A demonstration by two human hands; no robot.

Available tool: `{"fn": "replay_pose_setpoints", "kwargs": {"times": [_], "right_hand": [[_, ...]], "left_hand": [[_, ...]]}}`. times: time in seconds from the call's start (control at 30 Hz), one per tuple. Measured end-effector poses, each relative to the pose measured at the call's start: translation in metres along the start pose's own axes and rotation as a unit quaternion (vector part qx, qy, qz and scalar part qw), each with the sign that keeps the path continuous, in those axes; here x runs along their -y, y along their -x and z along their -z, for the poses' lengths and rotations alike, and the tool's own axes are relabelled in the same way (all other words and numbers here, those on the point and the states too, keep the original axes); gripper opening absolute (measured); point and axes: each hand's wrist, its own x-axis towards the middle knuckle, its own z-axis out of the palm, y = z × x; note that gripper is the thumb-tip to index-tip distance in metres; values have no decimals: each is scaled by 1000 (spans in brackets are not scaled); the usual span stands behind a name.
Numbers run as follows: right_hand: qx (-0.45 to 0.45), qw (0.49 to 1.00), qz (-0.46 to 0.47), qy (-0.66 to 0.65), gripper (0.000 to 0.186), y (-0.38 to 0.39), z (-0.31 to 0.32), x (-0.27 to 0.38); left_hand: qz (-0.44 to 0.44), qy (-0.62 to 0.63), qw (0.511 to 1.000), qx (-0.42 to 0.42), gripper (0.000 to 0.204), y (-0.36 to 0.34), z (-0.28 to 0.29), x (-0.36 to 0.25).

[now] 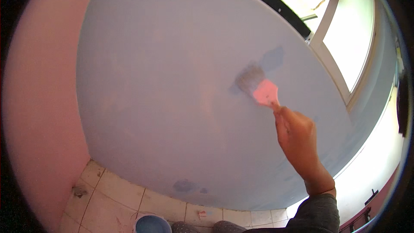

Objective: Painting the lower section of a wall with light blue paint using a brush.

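Observation:
My right hand (296, 131) is closed round the handle of a wide paintbrush (266, 92) with a pink body. Its bristles, blurred by motion, are against or very near the pale blue-grey wall (151, 82); contact cannot be told for sure. A darker blue patch (273, 58) marks the wall just above and right of the bristles, with a smaller smear at their lower left. At the bottom edge stands a round container (152, 224) with a blue inside, partly cut off. My left hand is out of the picture.
A pink wall (43, 90) meets the blue one at the left. The tiled floor (116, 190) runs below, with a small pinkish scrap (202, 215) on it. My knees show at the bottom. A window (345, 39) with a light frame and a black ledge (267, 2) lie upper right.

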Motion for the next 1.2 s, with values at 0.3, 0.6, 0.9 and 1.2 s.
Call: {"fn": "replay_pose_setpoints", "kwargs": {"times": [0.3,0.6,0.9,1.2], "right_hand": [[40,978,-158,-133,12,-21,60,18],[42,962,-64,-261,18,8,1,12],[55,995,-26,-79,19,98,-17,-47],[16,984,-72,-160,21,179,42,-46]], "left_hand": [[27,39,999,7,73,-19,17,60],[67,123,990,3,82,-13,-26,91],[145,127,981,-24,91,29,-33,234],[128,226,961,-92,101,15,11,273]]}}
